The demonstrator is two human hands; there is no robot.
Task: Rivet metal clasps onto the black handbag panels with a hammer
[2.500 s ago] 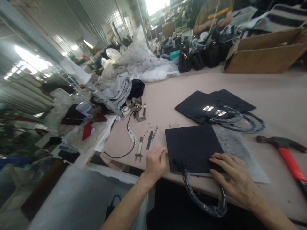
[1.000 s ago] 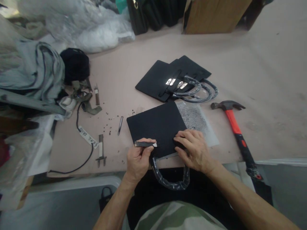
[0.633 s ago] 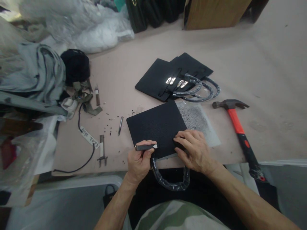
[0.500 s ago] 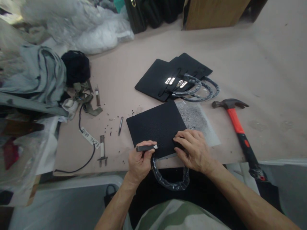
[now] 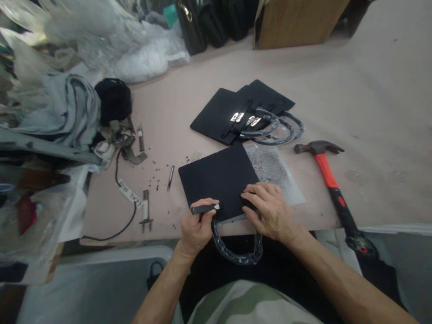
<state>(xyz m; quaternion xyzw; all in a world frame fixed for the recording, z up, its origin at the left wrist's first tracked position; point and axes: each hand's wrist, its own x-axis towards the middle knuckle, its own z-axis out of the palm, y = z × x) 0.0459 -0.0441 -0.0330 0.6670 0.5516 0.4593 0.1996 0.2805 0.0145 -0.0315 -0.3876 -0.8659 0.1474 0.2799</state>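
Observation:
A black bag panel [image 5: 218,173] lies on the table near its front edge, with a plastic-wrapped handle [image 5: 236,257] hanging toward me. My left hand [image 5: 200,225] is closed on a short black strap [image 5: 203,209] with a shiny pale tip, at the panel's lower left, beside one end of the handle. My right hand [image 5: 268,210] grips the panel's lower right by the other handle end, fingers bent and thumb below. A dark part between those fingers is mostly hidden. Under the panel, a speckled translucent sheet [image 5: 278,173] sticks out to the right.
Behind lie stacked black bag panels [image 5: 219,112] with wrapped handles. A claw hammer [image 5: 329,175] rests on the right. On the left are a metal punch [image 5: 171,177], a tool with two prongs [image 5: 146,211], a labelled black cord [image 5: 117,166] and dark bits. A cardboard box [image 5: 297,24] stands at the back.
The view has shifted slightly. Both hands keep their places on the panel and strap, with no clear movement of the things.

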